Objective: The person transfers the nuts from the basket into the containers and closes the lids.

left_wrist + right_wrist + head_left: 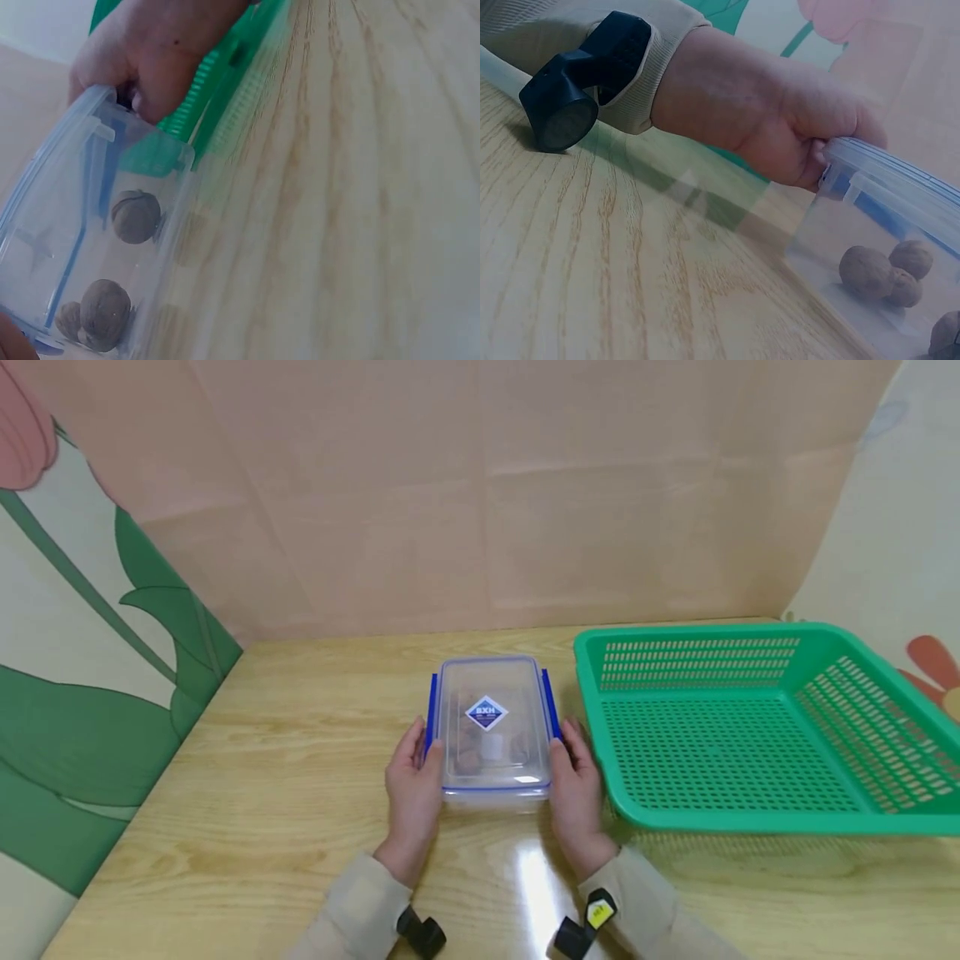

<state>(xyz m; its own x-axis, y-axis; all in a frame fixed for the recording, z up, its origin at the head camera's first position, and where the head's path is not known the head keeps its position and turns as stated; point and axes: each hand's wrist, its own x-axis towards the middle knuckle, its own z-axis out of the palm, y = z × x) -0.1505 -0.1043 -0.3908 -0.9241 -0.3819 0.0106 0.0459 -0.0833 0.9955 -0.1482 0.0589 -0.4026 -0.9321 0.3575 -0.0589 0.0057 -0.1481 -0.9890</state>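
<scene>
A clear plastic food container (495, 685) with a blue-rimmed lid and a blue diamond label stands on the wooden table. Walnuts (136, 216) lie inside it, seen through the wall in both wrist views. My left hand (414, 793) grips the container's left side near its front corner, thumb at the lid's edge. On the opposite side, my right hand (577, 793) holds it the same way. Blue side flaps (551, 703) run along both long edges; whether they are locked I cannot tell. The fingers beneath the rim are partly hidden.
A green plastic basket (720, 821) with perforated walls stands close to the right of my right hand. The wooden table (285, 760) extends to the left. A pinkish cloth (450, 510) hangs behind, and floral panels flank both sides.
</scene>
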